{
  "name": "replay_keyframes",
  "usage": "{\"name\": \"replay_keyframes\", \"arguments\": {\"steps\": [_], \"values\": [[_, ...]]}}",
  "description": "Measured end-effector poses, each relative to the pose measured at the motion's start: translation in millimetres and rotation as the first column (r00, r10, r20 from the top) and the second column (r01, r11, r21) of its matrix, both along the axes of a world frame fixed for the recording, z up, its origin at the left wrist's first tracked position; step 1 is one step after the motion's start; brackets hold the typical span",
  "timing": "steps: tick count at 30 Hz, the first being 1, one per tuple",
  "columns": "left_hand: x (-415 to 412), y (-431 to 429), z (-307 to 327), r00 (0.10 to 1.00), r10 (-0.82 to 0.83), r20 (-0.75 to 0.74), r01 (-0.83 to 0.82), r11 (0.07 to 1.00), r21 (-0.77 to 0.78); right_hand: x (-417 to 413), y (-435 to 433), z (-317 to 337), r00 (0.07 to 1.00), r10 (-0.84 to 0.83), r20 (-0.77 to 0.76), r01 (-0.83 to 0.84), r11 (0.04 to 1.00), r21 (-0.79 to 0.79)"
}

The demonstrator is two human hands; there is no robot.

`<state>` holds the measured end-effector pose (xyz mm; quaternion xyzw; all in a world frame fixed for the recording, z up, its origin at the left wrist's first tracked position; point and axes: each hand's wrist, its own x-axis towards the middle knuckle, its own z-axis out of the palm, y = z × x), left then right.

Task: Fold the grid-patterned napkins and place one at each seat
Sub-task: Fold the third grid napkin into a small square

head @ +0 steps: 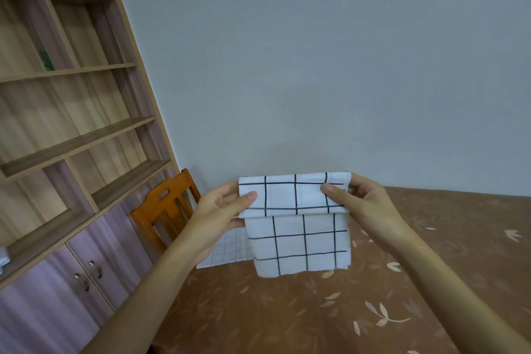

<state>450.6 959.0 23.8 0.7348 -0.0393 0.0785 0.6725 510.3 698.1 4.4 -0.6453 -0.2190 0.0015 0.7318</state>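
Napkin point(296, 210) pinched by both hands, above table point(431, 282), chair point(161, 210) beside

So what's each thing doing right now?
Held napkin: folded over, held up above the table.
Left hand: pinching the napkin's left edge.
Right hand: pinching its right edge.
Second napkin: lying flat on the table, partly hidden.
Cabinet doors: closed.
Chair: upright beside the table.

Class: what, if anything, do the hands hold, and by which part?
A grid-patterned napkin, by the two ends of its folded-over top: the left hand pinches the left end, the right hand the right end.
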Motion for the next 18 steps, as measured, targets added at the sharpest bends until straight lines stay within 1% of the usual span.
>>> {"name": "replay_keyframes", "arguments": {"steps": [3,6,9,10,15,18], "values": [[-2,-4,-6,1.000,0.022,0.022,-0.024,0.994,0.102,-2,0,2,1.000,-0.010,-0.007,0.010,1.000,-0.022],[-2,-5,-8,0.993,0.079,0.093,-0.089,0.990,0.109,-6,-2,1,0.999,0.042,-0.034,-0.044,0.997,-0.067],[-1,-4,-8,0.983,0.132,0.125,-0.145,0.985,0.098,-8,-4,0,0.992,0.116,-0.054,-0.122,0.983,-0.134],[-1,-4,-8,0.979,0.146,0.141,-0.162,0.981,0.107,-8,-3,-1,0.992,0.117,-0.054,-0.124,0.981,-0.150],[-3,-9,-7,0.965,0.142,0.222,-0.184,0.966,0.182,-6,-5,-4,0.999,0.030,-0.031,-0.035,0.987,-0.159],[-6,-14,-5,0.951,0.130,0.279,-0.199,0.951,0.235,-8,-8,0,0.994,0.104,-0.043,-0.109,0.982,-0.157]]}}
